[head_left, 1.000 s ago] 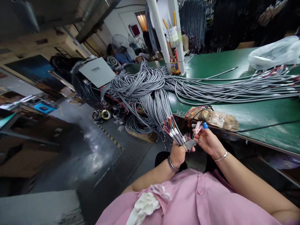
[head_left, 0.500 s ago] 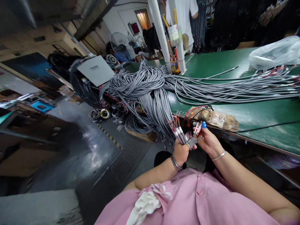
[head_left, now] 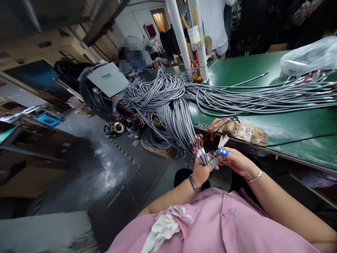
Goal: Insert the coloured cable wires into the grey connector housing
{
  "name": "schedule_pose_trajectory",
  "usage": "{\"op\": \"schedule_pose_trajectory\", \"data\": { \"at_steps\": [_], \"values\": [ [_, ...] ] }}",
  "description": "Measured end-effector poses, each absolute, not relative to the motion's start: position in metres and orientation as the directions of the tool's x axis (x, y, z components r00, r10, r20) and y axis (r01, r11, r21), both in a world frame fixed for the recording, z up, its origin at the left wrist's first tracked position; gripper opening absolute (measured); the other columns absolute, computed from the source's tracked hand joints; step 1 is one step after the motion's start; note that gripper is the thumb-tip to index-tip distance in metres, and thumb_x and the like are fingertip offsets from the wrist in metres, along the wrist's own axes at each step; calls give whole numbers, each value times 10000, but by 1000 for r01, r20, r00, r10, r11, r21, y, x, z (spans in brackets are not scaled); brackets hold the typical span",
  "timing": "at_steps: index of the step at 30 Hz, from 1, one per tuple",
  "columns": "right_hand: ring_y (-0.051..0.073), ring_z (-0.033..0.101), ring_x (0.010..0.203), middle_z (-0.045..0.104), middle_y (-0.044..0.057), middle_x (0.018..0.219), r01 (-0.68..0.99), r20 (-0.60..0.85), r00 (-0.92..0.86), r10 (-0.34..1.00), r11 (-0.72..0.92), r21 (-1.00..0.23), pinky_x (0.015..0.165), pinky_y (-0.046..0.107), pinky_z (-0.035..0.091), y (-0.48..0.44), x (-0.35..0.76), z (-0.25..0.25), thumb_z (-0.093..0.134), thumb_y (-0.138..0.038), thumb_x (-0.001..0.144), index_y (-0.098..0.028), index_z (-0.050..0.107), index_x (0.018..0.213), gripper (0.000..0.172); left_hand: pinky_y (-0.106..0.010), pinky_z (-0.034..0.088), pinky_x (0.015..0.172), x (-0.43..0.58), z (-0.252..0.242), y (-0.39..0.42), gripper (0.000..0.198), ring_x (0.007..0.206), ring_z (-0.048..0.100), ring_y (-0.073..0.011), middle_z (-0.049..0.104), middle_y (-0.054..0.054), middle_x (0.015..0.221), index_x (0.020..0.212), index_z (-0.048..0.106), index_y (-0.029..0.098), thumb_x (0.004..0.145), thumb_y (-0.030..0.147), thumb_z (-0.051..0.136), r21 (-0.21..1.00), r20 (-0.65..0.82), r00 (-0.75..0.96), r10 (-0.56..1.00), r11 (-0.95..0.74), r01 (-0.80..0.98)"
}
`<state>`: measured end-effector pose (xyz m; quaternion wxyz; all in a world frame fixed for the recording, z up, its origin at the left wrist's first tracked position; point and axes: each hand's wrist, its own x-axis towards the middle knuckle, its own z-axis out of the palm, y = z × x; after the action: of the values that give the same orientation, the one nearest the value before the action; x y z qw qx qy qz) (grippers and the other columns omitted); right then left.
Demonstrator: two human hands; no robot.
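Observation:
My left hand (head_left: pixel 200 173) is closed round a bunch of grey cables (head_left: pixel 203 158), whose stripped ends fan out in thin coloured wires (head_left: pixel 200 142). A grey wrap-like piece (head_left: pixel 214 163) lies along its thumb side. Close by on the right, my right hand (head_left: pixel 235 161) has its fingertips pinched together at some thin wires (head_left: pixel 212 154); the exact hold is partly hidden. One of its fingers wears a blue cap (head_left: pixel 223 152). A pinkish-white strip or wrapped finger (head_left: pixel 223 141) sticks up behind it, and I cannot tell which.
A big heap of grey cables (head_left: pixel 155 89) lies on the green table (head_left: pixel 247 66) and hangs over its edge. A taped wooden block (head_left: pixel 244 133) sits at the near edge. White posts (head_left: pixel 181 38) rise behind, a plastic bag (head_left: pixel 310 58) lies right, and a person (head_left: pixel 214 26) stands beyond.
My right hand has turned slightly, and its blue cap has shifted down and left towards the wires. The left hand has moved a little left, still holding the cables. The person beyond has shifted right.

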<state>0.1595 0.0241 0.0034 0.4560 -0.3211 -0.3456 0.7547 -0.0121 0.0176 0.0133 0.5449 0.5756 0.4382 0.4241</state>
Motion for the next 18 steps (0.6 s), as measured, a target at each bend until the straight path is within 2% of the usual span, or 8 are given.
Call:
{"op": "schedule_pose_trajectory", "data": {
  "at_steps": [2, 5, 9, 12, 15, 18],
  "values": [
    [155, 628, 605, 672, 15, 705, -379, -109, -357, 928, -251, -891, 635, 295, 467, 21, 157, 5, 757, -384, 765, -172, 643, 792, 242, -273, 515, 614, -13, 11, 19, 286, 580, 614, -147, 665, -41, 600, 633, 683, 128, 726, 390, 751, 995, 11, 306, 952, -41, 92],
    [163, 610, 631, 681, 25, 739, -226, -8, -314, 949, -83, -971, 654, 314, 481, 17, 154, 6, 741, -397, 775, -171, 667, 815, 241, -272, 524, 588, -14, 6, 24, 254, 590, 624, -157, 663, -30, 631, 752, 709, 128, 686, 362, 782, 990, -29, 425, 905, -33, 140],
    [182, 599, 758, 690, 33, 825, -76, 112, -200, 973, 98, -992, 747, 320, 476, 13, 157, 6, 717, -406, 795, -191, 710, 826, 217, -262, 515, 559, -16, 6, 27, 264, 592, 642, -166, 670, -45, 660, 791, 710, 120, 703, 363, 764, 985, -95, 494, 865, 11, 170],
    [179, 597, 786, 693, 29, 860, -139, 67, -113, 991, 51, -989, 766, 314, 466, 9, 163, 1, 711, -403, 804, -208, 715, 900, 218, -250, 491, 557, -17, 9, 28, 288, 557, 624, -149, 669, -59, 617, 724, 699, 116, 746, 402, 729, 987, -92, 412, 907, 29, 157],
    [165, 590, 764, 686, 31, 892, -244, -43, -57, 997, -56, -968, 712, 296, 462, 2, 164, -8, 759, -396, 759, -213, 702, 962, 279, -247, 470, 544, -15, 9, 28, 335, 531, 603, -139, 672, -67, 600, 682, 692, 117, 759, 443, 714, 994, -78, 324, 943, 47, 102],
    [154, 585, 719, 685, 32, 843, -322, -84, -51, 995, -96, -942, 656, 282, 445, -4, 155, -15, 740, -392, 780, -210, 686, 942, 250, -248, 457, 542, -13, 7, 28, 341, 525, 591, -134, 670, -63, 594, 661, 688, 120, 738, 449, 736, 997, -62, 301, 952, 46, 60]
  ]
}}
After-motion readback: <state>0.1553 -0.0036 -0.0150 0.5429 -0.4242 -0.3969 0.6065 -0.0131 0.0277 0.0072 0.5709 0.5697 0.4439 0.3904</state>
